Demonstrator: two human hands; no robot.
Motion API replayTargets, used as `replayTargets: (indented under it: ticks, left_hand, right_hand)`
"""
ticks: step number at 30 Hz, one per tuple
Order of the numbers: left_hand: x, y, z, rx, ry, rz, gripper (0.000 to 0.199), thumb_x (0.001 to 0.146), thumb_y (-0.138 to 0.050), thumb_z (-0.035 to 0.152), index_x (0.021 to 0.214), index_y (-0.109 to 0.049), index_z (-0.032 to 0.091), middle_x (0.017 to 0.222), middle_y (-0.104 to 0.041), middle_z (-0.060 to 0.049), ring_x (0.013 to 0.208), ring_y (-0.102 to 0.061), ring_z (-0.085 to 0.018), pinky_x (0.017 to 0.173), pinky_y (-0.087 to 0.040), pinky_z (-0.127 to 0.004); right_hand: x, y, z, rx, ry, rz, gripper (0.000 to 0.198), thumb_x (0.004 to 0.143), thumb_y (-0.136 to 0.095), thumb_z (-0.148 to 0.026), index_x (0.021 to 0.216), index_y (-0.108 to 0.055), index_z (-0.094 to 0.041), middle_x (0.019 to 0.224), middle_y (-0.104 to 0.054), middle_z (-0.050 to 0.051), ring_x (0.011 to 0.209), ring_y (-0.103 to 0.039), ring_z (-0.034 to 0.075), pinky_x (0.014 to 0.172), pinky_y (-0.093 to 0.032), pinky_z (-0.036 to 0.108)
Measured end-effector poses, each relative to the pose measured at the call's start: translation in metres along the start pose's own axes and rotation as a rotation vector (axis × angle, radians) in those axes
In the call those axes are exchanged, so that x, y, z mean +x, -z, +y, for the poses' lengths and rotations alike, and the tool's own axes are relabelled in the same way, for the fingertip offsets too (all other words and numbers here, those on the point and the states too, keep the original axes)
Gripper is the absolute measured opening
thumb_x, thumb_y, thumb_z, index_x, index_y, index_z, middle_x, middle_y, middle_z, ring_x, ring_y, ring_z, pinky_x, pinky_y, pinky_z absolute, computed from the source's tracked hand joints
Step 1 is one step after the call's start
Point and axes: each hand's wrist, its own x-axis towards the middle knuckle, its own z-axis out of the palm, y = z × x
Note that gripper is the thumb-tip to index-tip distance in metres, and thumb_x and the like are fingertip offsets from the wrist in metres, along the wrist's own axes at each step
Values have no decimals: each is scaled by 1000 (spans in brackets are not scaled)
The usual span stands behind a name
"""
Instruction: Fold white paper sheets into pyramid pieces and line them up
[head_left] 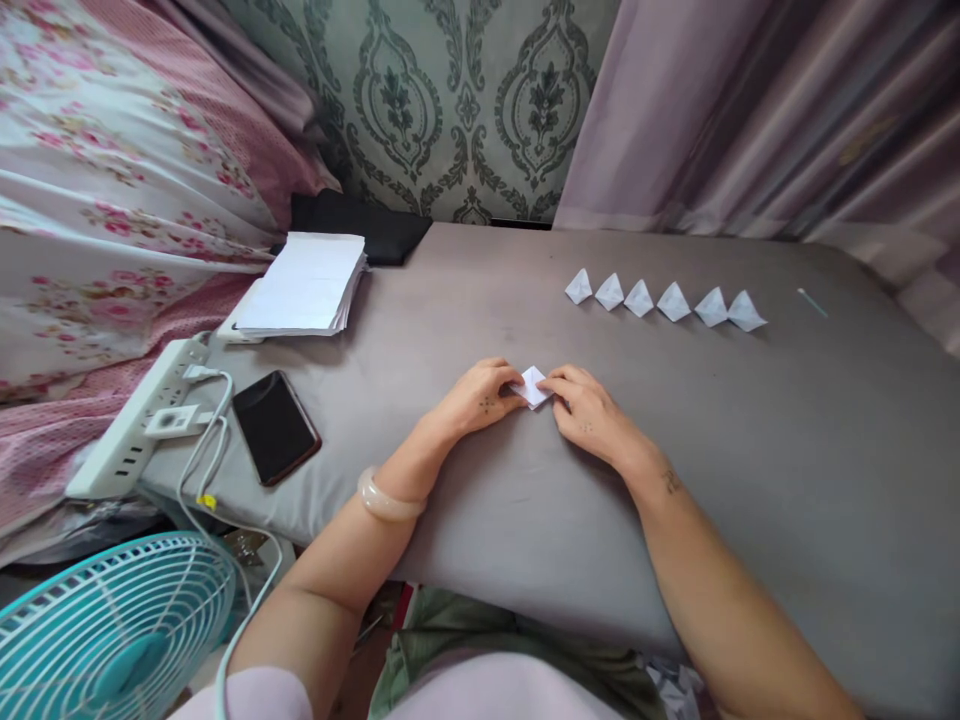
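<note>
A small white folded paper (533, 386), diamond-shaped with a crease down its upper half, lies on the grey cloth surface in front of me. My left hand (487, 393) pinches its left corner between thumb and fingers. On the opposite corner my right hand (587, 408) has its fingers closed, the index fingertip resting on the paper. Beyond the hands, to the right, several folded white paper pieces (673, 302) stand in a slanting row, each with a raised point.
At the left lie a stack of white paper (307, 285), a dark phone (275, 427) and a power strip (139, 420) with cables. A turquoise fan (127, 630) stands below the table's left edge. A thin stick (812, 302) lies at the far right. Wall and curtains border the back.
</note>
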Motion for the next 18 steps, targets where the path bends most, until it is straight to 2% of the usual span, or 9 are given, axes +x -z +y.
replayTargets:
  ticks: [3, 7, 10, 18]
  left_hand:
    - [2, 1, 0, -28, 27, -3, 21, 84, -61, 36, 92, -71, 19, 93, -64, -8, 79, -58, -17, 77, -45, -27]
    - [2, 1, -2, 15, 48, 19, 23, 90, -53, 31, 87, -72, 18, 88, -62, -7, 76, -57, -16, 74, -43, -27]
    - [2, -1, -1, 39, 107, 60, 21, 89, -53, 28, 86, -71, 17, 83, -61, -7, 73, -56, -16, 74, -43, -27]
    - [4, -9, 3, -12, 275, 148, 17, 85, -58, 28, 85, -70, 16, 88, -58, -7, 69, -54, -13, 74, -45, -29]
  right_hand:
    - [-1, 1, -4, -11, -29, 6, 36, 81, -46, -11, 109, -66, -20, 110, -61, 9, 106, -55, 22, 92, -44, 35]
    - [0, 0, -9, -7, -113, 34, 25, 87, -48, -23, 102, -68, -19, 104, -62, 9, 101, -57, 23, 89, -45, 35]
    - [3, -2, -9, 36, -166, 74, 25, 91, -45, -25, 93, -69, -18, 99, -62, 9, 93, -59, 21, 87, -45, 34]
    - [7, -9, 1, 84, -249, 191, 21, 88, -52, -29, 82, -69, -17, 93, -62, 9, 83, -60, 20, 83, -46, 35]
